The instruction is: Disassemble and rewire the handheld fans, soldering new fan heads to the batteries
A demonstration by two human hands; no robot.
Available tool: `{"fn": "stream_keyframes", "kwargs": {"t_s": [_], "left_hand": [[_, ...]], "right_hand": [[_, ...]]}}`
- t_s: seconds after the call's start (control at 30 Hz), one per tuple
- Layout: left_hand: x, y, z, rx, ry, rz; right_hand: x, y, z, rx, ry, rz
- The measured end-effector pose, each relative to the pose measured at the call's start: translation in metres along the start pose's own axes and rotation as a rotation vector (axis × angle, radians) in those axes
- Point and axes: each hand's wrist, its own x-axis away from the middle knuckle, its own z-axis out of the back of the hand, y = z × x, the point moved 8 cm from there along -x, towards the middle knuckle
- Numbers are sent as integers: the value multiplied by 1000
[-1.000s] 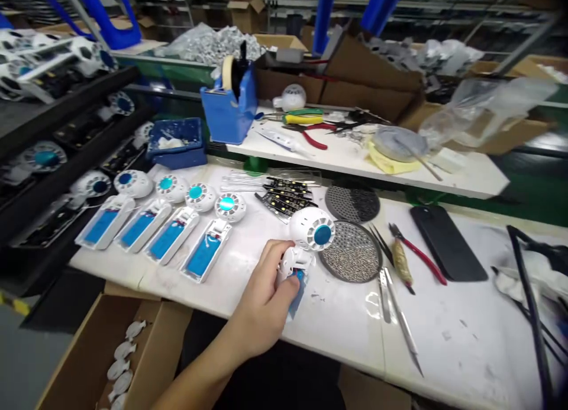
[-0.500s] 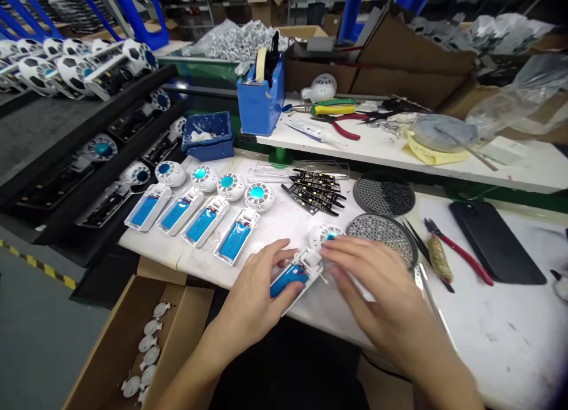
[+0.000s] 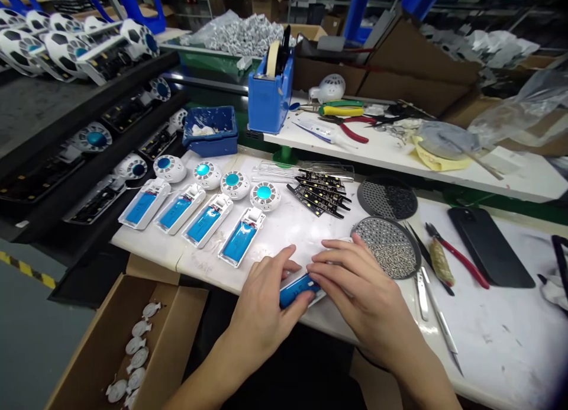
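Both hands meet at the front edge of the white workbench point(image 3: 284, 235). My left hand point(image 3: 264, 303) and my right hand point(image 3: 359, 280) grip a blue flat battery pack point(image 3: 299, 290) in a white plastic holder, most of which they hide. Behind them stands a row of similar blue-and-white units point(image 3: 204, 220), with round white domes with teal centres point(image 3: 233, 185) beyond. A round mesh tray of small metal parts point(image 3: 388, 247) lies just past my right fingers.
Black LED strips point(image 3: 317, 194) lie behind my hands. To the right are tweezers point(image 3: 421, 294), a craft knife point(image 3: 439, 324), red-handled pliers point(image 3: 459, 262) and a black phone point(image 3: 486, 247). A cardboard box of white parts point(image 3: 133, 345) stands below the bench's front edge. A blue tape dispenser point(image 3: 270, 84) sits on the shelf behind.
My hands have closed together over the blue pack. The round white dome seen beside it earlier is now out of sight. The view has tilted slightly.
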Motion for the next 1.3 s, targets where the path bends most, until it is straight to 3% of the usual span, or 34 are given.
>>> {"fn": "stream_keyframes", "kwargs": {"t_s": [0.3, 0.67, 0.87, 1.03, 1.3], "left_hand": [[-8, 18, 4, -31, 72, -150], [-31, 16, 17, 129, 86, -70], [-45, 30, 23, -13, 80, -274], [-51, 24, 16, -44, -37, -181], [-45, 11, 14, 48, -138, -52]], "right_hand": [[6, 5, 2, -67, 85, -79], [0, 10, -3, -53, 59, -117], [-5, 13, -2, -93, 51, -180], [-3, 17, 1, -135, 119, -216], [-5, 14, -10, 57, 34, -163]]}}
